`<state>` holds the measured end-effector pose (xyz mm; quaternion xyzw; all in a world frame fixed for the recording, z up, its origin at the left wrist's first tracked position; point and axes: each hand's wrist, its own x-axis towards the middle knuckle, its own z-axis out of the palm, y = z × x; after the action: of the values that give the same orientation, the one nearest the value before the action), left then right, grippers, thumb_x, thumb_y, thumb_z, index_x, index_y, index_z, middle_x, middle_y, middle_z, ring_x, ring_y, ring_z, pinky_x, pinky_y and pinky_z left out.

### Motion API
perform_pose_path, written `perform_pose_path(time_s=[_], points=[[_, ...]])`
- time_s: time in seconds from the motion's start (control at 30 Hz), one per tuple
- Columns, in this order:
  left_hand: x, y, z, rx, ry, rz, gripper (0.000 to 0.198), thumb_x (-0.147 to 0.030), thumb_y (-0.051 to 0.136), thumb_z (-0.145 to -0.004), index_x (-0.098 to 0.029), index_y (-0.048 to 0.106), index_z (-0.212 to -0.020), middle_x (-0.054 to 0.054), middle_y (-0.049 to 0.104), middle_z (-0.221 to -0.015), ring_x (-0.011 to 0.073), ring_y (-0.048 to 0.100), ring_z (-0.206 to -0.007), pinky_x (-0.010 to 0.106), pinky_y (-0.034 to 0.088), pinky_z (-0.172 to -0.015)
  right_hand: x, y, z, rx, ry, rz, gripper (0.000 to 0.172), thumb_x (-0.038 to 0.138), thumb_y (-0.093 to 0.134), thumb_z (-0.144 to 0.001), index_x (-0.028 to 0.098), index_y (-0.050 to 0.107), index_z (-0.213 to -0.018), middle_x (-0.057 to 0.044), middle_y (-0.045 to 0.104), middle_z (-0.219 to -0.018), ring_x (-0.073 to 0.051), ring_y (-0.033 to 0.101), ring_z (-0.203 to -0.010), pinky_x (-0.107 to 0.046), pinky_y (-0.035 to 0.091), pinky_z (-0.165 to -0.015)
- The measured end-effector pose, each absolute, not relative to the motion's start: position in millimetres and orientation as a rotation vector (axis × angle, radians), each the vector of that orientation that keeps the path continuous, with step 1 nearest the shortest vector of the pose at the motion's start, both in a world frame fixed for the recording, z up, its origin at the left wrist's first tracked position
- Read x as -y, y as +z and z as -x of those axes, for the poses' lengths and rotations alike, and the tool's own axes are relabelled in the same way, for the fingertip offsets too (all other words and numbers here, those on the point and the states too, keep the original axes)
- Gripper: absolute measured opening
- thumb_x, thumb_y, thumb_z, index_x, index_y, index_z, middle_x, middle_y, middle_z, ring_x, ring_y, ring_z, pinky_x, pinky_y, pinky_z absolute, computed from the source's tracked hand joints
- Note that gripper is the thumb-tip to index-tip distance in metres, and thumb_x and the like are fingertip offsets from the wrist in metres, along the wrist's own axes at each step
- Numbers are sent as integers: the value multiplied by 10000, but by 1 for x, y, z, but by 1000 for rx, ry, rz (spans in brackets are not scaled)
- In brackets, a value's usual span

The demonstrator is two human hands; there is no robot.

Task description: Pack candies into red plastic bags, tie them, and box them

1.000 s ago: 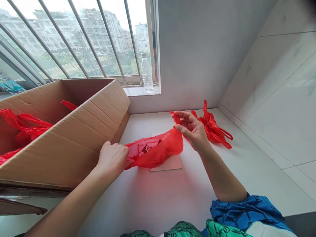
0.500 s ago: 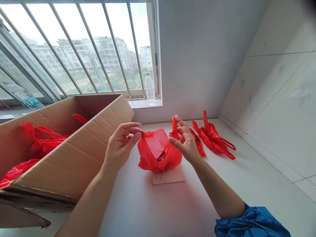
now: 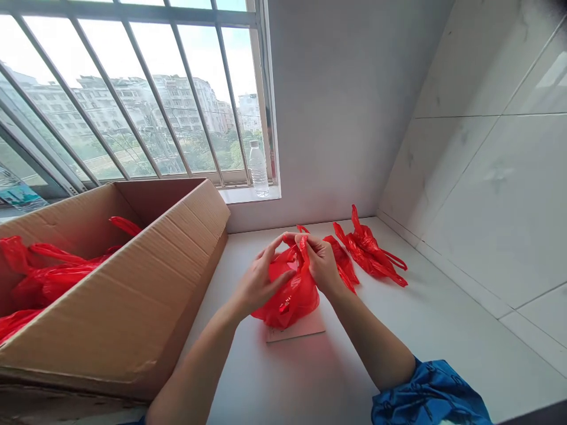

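Observation:
A red plastic bag (image 3: 290, 301) stands on the white surface, its top gathered between my two hands. My left hand (image 3: 263, 277) grips the bag's handle at the upper left, thumb stretched across the front. Fingers of my right hand (image 3: 321, 260) pinch the other handle, and the two hands meet at the top. Through the thin plastic a pinkish sheet and a small red patterned item show faintly. Under the bag lies a flat pale booklet or card (image 3: 301, 329) with small print, mostly covered.
An open cardboard box (image 3: 146, 283) with red bags (image 3: 62, 271) inside stands at left. More red plastic bags (image 3: 370, 245) lie at right near the wall. A clear water bottle (image 3: 258, 170) stands on the sill by the barred window; another bottle (image 3: 20, 192) lies at far left.
My hands have come together from either side, drawing the bag's two handles to each other and narrowing its mouth. The view has turned slightly right.

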<state>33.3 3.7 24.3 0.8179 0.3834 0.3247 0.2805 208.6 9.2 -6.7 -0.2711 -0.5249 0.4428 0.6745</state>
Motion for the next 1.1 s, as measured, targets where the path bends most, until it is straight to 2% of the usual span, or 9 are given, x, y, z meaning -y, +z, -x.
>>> perform_pose_path(time_s=[0.1, 0.2, 0.3, 0.47, 0.6, 0.67, 0.83, 0.93, 1.1], points=[[-2, 19, -33, -1005, 848, -2091, 642, -536, 472, -973, -280, 289, -1533, 112, 643, -1299, 263, 632, -1145, 418, 501, -965, -12, -7, -208, 1057, 1039, 616, 345, 552, 637, -892, 274, 743, -1066, -60, 734, -1127, -230, 681, -1066, -404, 555, -944], [2, 13, -36, -982, 876, -2198, 819, -623, 645, -836, -262, 354, -1512, 126, 559, -1417, 316, 530, -1276, 436, 447, -1036, -11, -8, -205, 1022, 1068, 636, 389, 550, 636, -893, 269, 716, -1149, -74, 714, -1189, -245, 673, -1096, -415, 569, -924], [0, 9, -38, -1069, 950, -2211, 483, -572, 623, -875, -211, 640, -1196, 93, 692, -1122, 275, 608, -1077, 400, 458, -974, -7, -8, -208, 1074, 1095, 622, 419, 518, 618, -917, 270, 672, -1250, -76, 697, -1222, -244, 659, -1126, -399, 561, -938], [-10, 9, -30, -871, 1082, -1586, 373, -536, 483, -968, -189, 619, -986, 43, 660, -927, 162, 599, -773, 286, 497, -728, -1, -8, -213, 1242, 1265, 669, 689, 433, 736, -845, 361, 460, -1472, -47, 616, -1361, -208, 689, -993, -390, 564, -903], [-11, 2, -29, -788, 989, -1636, 332, -501, 551, -952, -178, 558, -876, -1, 575, -790, 118, 515, -696, 238, 448, -667, 0, -11, -201, 1376, 1185, 752, 624, 462, 808, -771, 300, 608, -1339, -52, 591, -1390, -250, 595, -1211, -380, 521, -983], [-10, -2, -30, -795, 872, -1722, 348, -499, 550, -955, -173, 545, -835, -15, 520, -717, 106, 461, -642, 228, 397, -604, -1, -15, -194, 1327, 1173, 750, 524, 533, 747, -814, 251, 677, -1250, -82, 652, -1297, -242, 632, -1125, -356, 547, -899], [-11, 0, -26, -715, 662, -1333, 258, -429, 638, -916, -180, 569, -927, -6, 542, -771, 116, 534, -695, 249, 446, -678, -7, -18, -200, 1194, 1322, 644, 447, 564, 557, -949, 216, 706, -1186, -43, 717, -894, -78, 510, -537, -230, 445, -521], [-14, 4, -23, -655, 737, -1101, 282, -402, 688, -873, -210, 564, -1038, -22, 545, -767, 107, 540, -667, 248, 460, -677, -6, -14, -212, 1398, 1320, 613, 351, 481, 536, -984, 214, 687, -1154, -15, 681, -816, -85, 531, -577, -229, 467, -574], [-10, 6, -24, -812, 763, -1353, 447, -450, 715, -859, -231, 555, -1214, -17, 618, -768, 109, 553, -648, 233, 450, -646, 0, -11, -218, 1767, 773, 767, 234, 275, 592, -939, 241, 599, -1170, -47, 624, -1110, -125, 614, -784, -287, 532, -726]])
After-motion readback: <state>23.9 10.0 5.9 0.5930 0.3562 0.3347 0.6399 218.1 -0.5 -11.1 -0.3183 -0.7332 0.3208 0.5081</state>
